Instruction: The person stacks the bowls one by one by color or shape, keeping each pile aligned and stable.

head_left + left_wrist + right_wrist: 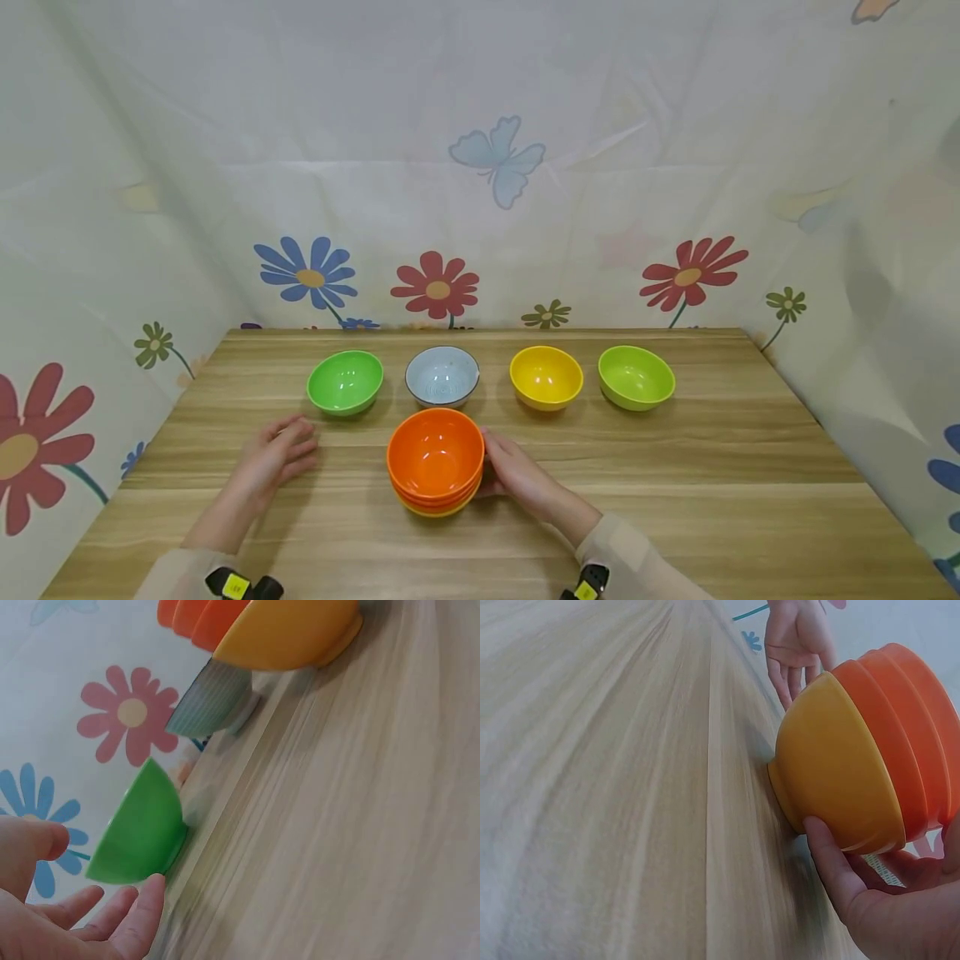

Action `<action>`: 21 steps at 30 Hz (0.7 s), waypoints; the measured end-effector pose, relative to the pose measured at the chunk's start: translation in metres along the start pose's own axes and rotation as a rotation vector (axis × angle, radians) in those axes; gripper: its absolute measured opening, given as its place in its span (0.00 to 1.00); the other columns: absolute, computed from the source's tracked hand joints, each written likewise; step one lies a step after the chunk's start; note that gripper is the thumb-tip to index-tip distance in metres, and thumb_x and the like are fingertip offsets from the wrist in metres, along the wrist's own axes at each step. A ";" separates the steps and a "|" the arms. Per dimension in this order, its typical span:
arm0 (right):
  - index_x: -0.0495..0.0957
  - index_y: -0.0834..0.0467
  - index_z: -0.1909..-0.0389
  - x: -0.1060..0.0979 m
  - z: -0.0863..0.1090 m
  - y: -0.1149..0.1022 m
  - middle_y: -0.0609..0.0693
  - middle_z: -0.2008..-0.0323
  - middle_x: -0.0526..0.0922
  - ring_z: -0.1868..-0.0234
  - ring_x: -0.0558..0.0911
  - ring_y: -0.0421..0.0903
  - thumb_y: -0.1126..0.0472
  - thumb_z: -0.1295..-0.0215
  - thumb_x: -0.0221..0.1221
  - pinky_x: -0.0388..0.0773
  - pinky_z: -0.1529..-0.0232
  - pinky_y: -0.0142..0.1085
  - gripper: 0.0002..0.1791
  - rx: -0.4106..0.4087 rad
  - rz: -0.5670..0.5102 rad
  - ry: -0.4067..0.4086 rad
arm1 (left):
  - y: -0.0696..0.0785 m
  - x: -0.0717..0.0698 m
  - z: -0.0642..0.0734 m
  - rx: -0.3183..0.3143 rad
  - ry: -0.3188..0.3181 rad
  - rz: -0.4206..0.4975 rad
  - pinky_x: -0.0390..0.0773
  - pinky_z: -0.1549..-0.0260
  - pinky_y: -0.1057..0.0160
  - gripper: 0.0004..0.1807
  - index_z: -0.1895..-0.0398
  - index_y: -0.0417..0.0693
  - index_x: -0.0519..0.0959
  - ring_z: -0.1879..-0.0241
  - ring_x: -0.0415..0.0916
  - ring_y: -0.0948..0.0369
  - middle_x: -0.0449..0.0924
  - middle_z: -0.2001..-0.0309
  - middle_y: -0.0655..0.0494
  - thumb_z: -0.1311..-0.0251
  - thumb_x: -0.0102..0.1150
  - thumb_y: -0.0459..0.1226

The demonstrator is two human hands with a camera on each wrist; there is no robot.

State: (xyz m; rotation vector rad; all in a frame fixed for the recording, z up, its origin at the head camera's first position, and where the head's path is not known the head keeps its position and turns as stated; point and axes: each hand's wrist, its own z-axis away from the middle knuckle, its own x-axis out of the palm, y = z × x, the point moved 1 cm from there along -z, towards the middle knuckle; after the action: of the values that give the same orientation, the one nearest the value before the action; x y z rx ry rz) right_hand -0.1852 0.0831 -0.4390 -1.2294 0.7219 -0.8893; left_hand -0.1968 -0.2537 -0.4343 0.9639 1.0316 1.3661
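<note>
A stack of bowls (437, 462), orange ones nested in a yellow-orange one at the bottom, stands on the wooden table. My right hand (519, 473) holds the stack's right side; in the right wrist view its thumb (829, 851) lies low against the yellow-orange bowl (832, 761) and its other fingers curve beside the orange bowls (907, 727). To the left of the stack, my left hand (273, 458) hovers with loosely bent fingers, holding nothing. Nearest to it is a green bowl (345, 383), just beyond the fingertips; whether they touch it, I cannot tell.
Behind the stack, a grey-blue bowl (442, 377) with a dark rim stands in a row with a yellow bowl (546, 378) and a lime-green bowl (636, 378). The wooden table (712, 500) ends at a flower-printed cloth backdrop (585, 233).
</note>
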 end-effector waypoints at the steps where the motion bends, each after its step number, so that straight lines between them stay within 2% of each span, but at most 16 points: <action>1: 0.58 0.62 0.34 0.000 0.000 0.000 0.60 0.40 0.69 0.50 0.76 0.49 0.41 0.28 0.34 0.79 0.54 0.44 0.33 0.001 0.001 0.000 | 0.001 -0.002 -0.002 0.000 0.008 -0.008 0.78 0.54 0.64 0.35 0.32 0.33 0.47 0.59 0.76 0.68 0.71 0.50 0.53 0.32 0.45 0.43; 7: 0.59 0.61 0.34 0.001 0.001 -0.001 0.59 0.41 0.69 0.50 0.76 0.49 0.41 0.29 0.34 0.79 0.54 0.44 0.33 0.005 0.006 0.009 | 0.007 -0.009 -0.012 -0.012 0.047 -0.043 0.80 0.60 0.67 0.34 0.32 0.32 0.48 0.64 0.76 0.70 0.73 0.54 0.56 0.33 0.45 0.41; 15: 0.57 0.62 0.34 0.001 0.001 -0.001 0.61 0.40 0.68 0.50 0.76 0.50 0.46 0.26 0.32 0.79 0.54 0.44 0.30 -0.001 0.005 0.007 | 0.013 -0.013 -0.023 -0.004 0.072 -0.063 0.81 0.62 0.67 0.34 0.31 0.33 0.48 0.68 0.76 0.70 0.72 0.59 0.60 0.34 0.46 0.40; 17: 0.57 0.62 0.34 0.001 0.001 -0.001 0.61 0.40 0.68 0.49 0.76 0.50 0.46 0.26 0.32 0.79 0.54 0.44 0.30 0.001 0.004 0.005 | 0.015 -0.013 -0.025 -0.004 0.078 -0.073 0.81 0.61 0.66 0.34 0.31 0.34 0.49 0.67 0.75 0.69 0.72 0.57 0.58 0.34 0.46 0.41; 21: 0.57 0.61 0.34 0.000 0.001 -0.002 0.60 0.39 0.68 0.48 0.75 0.50 0.44 0.27 0.33 0.79 0.54 0.44 0.31 0.007 0.006 0.005 | 0.020 -0.013 -0.029 -0.004 0.098 -0.103 0.80 0.58 0.64 0.34 0.31 0.34 0.49 0.63 0.75 0.66 0.67 0.46 0.43 0.34 0.45 0.42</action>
State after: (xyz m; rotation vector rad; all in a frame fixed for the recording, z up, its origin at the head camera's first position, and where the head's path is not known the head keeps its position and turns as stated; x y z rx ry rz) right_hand -0.1846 0.0831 -0.4370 -1.2188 0.7261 -0.8896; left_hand -0.2296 -0.2683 -0.4237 0.8358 1.1364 1.3396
